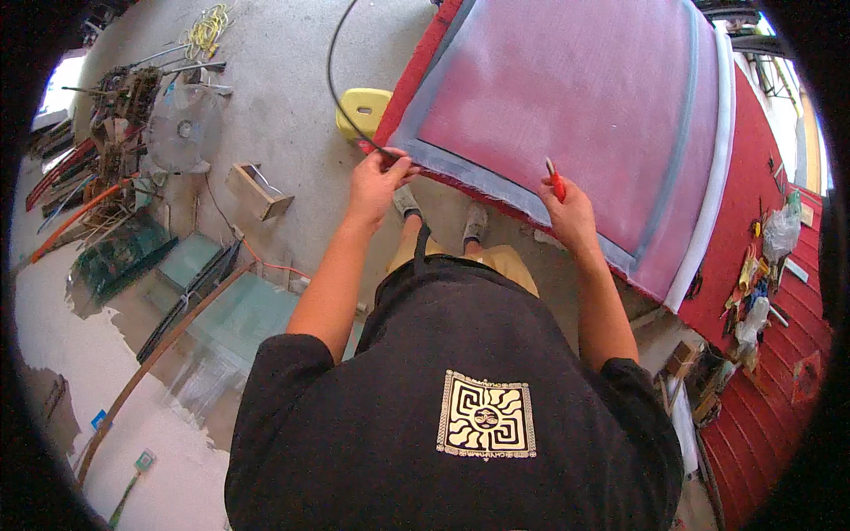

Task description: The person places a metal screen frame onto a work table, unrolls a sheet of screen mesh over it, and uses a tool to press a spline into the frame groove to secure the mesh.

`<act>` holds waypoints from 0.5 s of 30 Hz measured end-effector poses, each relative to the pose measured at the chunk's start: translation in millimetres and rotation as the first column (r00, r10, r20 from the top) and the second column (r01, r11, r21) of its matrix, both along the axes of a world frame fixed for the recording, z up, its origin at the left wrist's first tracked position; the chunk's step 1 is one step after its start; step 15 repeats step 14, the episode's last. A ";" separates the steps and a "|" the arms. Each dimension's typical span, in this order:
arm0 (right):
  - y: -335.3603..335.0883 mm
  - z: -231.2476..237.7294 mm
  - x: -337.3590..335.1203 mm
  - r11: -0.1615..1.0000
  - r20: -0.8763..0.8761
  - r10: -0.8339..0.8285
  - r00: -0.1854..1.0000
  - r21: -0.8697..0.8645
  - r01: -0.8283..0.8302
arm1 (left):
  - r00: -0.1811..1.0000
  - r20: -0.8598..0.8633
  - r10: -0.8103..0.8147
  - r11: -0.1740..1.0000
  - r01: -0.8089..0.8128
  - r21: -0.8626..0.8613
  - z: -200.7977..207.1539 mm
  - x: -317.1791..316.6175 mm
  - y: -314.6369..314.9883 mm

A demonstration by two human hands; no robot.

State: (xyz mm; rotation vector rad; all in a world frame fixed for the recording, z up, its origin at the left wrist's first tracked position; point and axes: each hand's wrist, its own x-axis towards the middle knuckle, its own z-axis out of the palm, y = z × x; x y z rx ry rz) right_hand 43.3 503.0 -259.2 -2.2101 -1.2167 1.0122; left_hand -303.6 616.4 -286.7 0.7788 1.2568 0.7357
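My left hand [381,184] pinches a thin black cord [330,55] at the near left corner of a mesh screen panel [567,97]. From there the cord arcs up and out of view at the top. Closed round a red-handled tool [558,186], my right hand [571,215] hovers over the panel's near edge, the tool's narrow metallic tip pointing away from me. What kind of tool it is cannot be made out. The panel has greyish borders and frayed mesh along its near side, and lies on a red-covered table [753,221].
A yellow stool [365,108] stands behind the table's left corner. On the floor at left are a wooden box [259,192], a round fan guard [184,129], glass panes [243,310] and piled scraps. Bags and small tools [753,292] lie along the right side.
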 end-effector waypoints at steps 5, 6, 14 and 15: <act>13.7 8.5 -46.5 0.996 0.009 0.070 0.997 -0.049 -0.070 | 0.977 -0.212 -0.018 0.992 0.044 0.117 -31.5 22.9 21.5; 18.8 10.1 -55.8 0.996 0.010 0.082 0.997 -0.036 -0.081 | 0.968 -0.249 0.011 0.987 0.030 0.160 -44.4 21.2 24.9; 29.6 -15.4 -49.8 0.974 0.067 0.209 0.976 -0.106 -0.201 | 0.917 -0.382 0.113 0.970 -0.017 0.244 -78.2 4.7 36.5; 29.6 -15.4 -49.8 0.974 0.067 0.209 0.976 -0.106 -0.201 | 0.917 -0.382 0.113 0.970 -0.017 0.244 -78.2 4.7 36.5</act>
